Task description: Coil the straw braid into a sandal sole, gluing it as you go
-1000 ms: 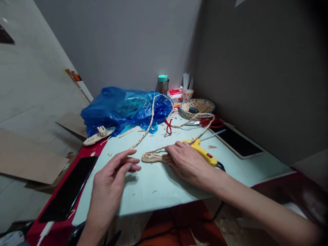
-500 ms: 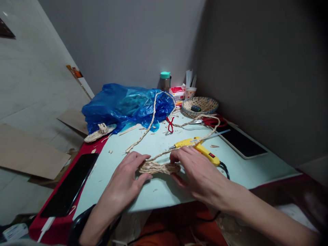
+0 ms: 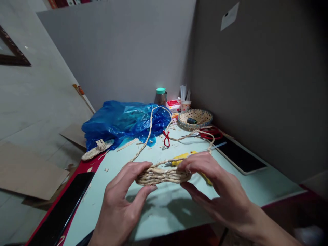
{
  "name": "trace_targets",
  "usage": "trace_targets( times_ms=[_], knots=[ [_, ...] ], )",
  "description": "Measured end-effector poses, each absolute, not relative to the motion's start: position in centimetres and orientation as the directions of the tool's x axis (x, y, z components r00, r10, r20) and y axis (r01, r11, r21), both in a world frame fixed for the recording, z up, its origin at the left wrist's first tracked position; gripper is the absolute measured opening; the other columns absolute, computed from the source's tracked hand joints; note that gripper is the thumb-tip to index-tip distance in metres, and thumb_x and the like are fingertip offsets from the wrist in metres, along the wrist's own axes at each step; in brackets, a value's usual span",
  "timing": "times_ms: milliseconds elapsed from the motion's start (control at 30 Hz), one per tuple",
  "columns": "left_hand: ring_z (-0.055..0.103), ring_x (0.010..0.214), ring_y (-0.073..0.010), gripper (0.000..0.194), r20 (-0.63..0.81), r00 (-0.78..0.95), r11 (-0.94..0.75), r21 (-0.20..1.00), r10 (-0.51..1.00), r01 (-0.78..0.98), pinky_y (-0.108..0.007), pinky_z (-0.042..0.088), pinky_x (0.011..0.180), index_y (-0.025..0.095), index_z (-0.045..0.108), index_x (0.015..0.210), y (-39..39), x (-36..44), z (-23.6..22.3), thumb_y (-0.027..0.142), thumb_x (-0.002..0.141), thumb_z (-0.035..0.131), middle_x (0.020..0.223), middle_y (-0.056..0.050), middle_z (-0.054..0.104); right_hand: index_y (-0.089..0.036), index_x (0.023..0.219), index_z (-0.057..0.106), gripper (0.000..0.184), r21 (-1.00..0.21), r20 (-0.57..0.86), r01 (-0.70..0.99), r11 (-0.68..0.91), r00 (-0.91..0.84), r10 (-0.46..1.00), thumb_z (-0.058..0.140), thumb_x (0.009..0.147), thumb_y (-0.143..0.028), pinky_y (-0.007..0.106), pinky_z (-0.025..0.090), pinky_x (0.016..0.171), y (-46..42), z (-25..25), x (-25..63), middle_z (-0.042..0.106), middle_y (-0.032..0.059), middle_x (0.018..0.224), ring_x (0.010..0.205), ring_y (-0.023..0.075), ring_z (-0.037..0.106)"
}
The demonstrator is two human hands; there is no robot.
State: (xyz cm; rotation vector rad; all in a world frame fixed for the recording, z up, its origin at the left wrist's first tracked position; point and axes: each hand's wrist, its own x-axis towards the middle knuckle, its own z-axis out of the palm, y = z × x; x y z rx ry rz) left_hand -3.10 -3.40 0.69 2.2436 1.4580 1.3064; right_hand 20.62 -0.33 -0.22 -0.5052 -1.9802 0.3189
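A flat, elongated coil of braided straw cord [image 3: 162, 176] is held up over the table between both hands. My left hand [image 3: 125, 194] pinches its left end, thumb below and fingers above. At the right end, my right hand [image 3: 215, 184] grips it the same way. A loose length of the braid [image 3: 150, 128] runs from the coil past my right hand and loops back over the blue bag. Behind my right hand lies a yellow glue gun [image 3: 179, 160], partly hidden by the hand.
A blue plastic bag [image 3: 120, 118] fills the back left, with a straw sandal-like piece [image 3: 98, 149] before it. Red-handled scissors [image 3: 214, 134], a woven basket [image 3: 196, 119] and a tablet [image 3: 239, 155] lie right. A black phone [image 3: 63, 206] lies left. Red twisted wire [image 3: 166, 139] sits mid-table.
Both hands have raised the coil off the table toward me, tilting its side into view. The camera view has tipped upward.
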Motion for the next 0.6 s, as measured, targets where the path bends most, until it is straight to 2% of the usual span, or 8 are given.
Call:
trace_targets(
  times_ms=[233, 333, 400, 467, 533, 600],
  knots=[
    [0.065, 0.105, -0.0092, 0.037, 0.641, 0.253, -0.612, 0.428, 0.724, 0.666, -0.014, 0.048, 0.094, 0.026, 0.061, 0.123, -2.8, -2.4, 1.0, 0.014, 0.089, 0.065, 0.115, 0.001, 0.071, -0.022, 0.130, 0.047, 0.056, -0.506, 0.782, 0.134, 0.852, -0.347, 0.518, 0.064, 0.084, 0.007, 0.031, 0.049, 0.098, -0.6, -0.6, 21.5, 0.062, 0.0040, 0.117, 0.112, 0.0174, 0.058],
    [0.065, 0.109, -0.0084, 0.038, 0.653, 0.297, -0.626, 0.351, 0.697, 0.696, -0.013, 0.044, 0.101, 0.024, 0.060, 0.126, -2.7, -2.6, 0.8, 0.012, 0.090, 0.063, 0.117, 0.000, 0.071, -0.022, 0.130, 0.050, 0.046, -0.585, 0.748, 0.176, 0.792, -0.261, 0.610, 0.062, 0.090, -0.004, 0.034, 0.051, 0.097, -1.2, -0.4, 22.1, 0.062, 0.0065, 0.121, 0.115, 0.0214, 0.058],
    [0.064, 0.112, -0.0088, 0.038, 0.664, 0.315, -0.629, 0.303, 0.678, 0.716, -0.014, 0.041, 0.105, 0.022, 0.059, 0.126, -2.8, -2.8, 0.5, 0.012, 0.090, 0.063, 0.118, -0.001, 0.071, -0.022, 0.127, 0.053, 0.036, -0.619, 0.718, 0.307, 0.722, -0.152, 0.680, 0.058, 0.094, -0.009, 0.030, 0.053, 0.086, -1.5, -0.2, 22.4, 0.065, 0.0052, 0.111, 0.102, 0.0190, 0.063],
    [0.063, 0.116, -0.0093, 0.038, 0.667, 0.326, -0.627, 0.274, 0.670, 0.729, -0.015, 0.039, 0.108, 0.021, 0.059, 0.127, -2.8, -3.1, 0.3, 0.012, 0.091, 0.063, 0.120, -0.001, 0.071, -0.019, 0.123, 0.055, 0.031, -0.520, 0.729, 0.510, 0.685, -0.154, 0.667, 0.059, 0.094, -0.009, 0.030, 0.051, 0.080, -1.4, 0.1, 22.7, 0.066, 0.0049, 0.102, 0.090, 0.0177, 0.062],
    [0.062, 0.117, -0.0100, 0.039, 0.664, 0.331, -0.624, 0.263, 0.670, 0.736, -0.017, 0.038, 0.109, 0.021, 0.058, 0.128, -2.9, -3.4, 0.2, 0.012, 0.091, 0.063, 0.122, -0.002, 0.070, -0.014, 0.123, 0.058, 0.031, -0.290, 0.742, 0.673, 0.680, -0.291, 0.604, 0.062, 0.093, -0.010, 0.035, 0.048, 0.079, -0.8, 0.2, 22.9, 0.066, 0.0096, 0.108, 0.090, 0.0213, 0.057],
    [0.061, 0.119, -0.0112, 0.040, 0.660, 0.339, -0.625, 0.256, 0.671, 0.737, -0.020, 0.037, 0.111, 0.020, 0.058, 0.129, -2.9, -3.7, 0.1, 0.011, 0.091, 0.063, 0.125, -0.002, 0.070, -0.012, 0.119, 0.062, 0.025, -0.121, 0.698, 0.726, 0.677, -0.422, 0.578, 0.058, 0.094, -0.010, 0.040, 0.046, 0.077, 0.0, 0.4, 23.0, 0.065, 0.0131, 0.114, 0.089, 0.0243, 0.052]
  ],
)
